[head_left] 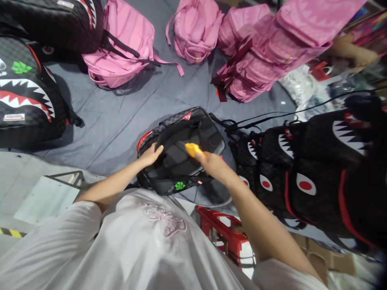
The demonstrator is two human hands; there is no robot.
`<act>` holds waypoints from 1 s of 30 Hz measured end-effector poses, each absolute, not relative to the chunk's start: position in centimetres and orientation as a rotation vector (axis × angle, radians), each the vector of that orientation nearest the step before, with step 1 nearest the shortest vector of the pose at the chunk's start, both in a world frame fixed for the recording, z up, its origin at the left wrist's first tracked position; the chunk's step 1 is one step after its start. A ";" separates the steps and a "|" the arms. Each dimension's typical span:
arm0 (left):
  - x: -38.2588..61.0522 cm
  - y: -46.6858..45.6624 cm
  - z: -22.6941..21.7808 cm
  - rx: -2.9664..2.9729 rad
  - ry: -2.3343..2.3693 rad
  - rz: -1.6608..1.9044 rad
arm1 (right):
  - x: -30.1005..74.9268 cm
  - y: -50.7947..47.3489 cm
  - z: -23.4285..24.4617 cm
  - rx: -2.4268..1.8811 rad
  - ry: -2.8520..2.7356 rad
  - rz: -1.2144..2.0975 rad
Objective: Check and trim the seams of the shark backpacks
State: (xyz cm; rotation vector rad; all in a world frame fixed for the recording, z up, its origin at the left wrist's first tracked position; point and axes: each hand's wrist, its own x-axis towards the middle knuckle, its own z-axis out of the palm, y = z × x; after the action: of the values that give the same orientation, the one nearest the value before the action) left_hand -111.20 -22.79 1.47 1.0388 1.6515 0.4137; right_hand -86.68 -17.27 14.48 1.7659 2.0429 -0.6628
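A black checkered backpack (178,157) lies in front of me on the grey cloth, its black straps and padded side facing up. It has red patches and a green print along its edges. My left hand (151,156) grips the backpack's left edge, thumb on top and the other fingers partly hidden. Above the backpack's right half, my right hand (211,164) is closed around a small yellow-orange tool (193,150). The tool is blurred, so its exact kind is unclear.
Black shark-face backpacks stand in a row (302,161) at right; another (24,96) sits at left. Pink backpacks (196,30) lie along the far side of the grey cloth (127,112). A red stool (223,229) stands below. Another person's arm (350,52) shows at upper right.
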 end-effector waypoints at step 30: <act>-101.5 -30.6 4.1 1.898 1.340 0.236 | -73.1 -23.5 17.9 2.291 1.725 -0.547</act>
State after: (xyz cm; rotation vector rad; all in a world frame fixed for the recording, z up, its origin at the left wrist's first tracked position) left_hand -101.52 -30.55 4.11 1.8981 1.3400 0.2358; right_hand -73.11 -23.51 17.89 2.2906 1.7250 -0.5465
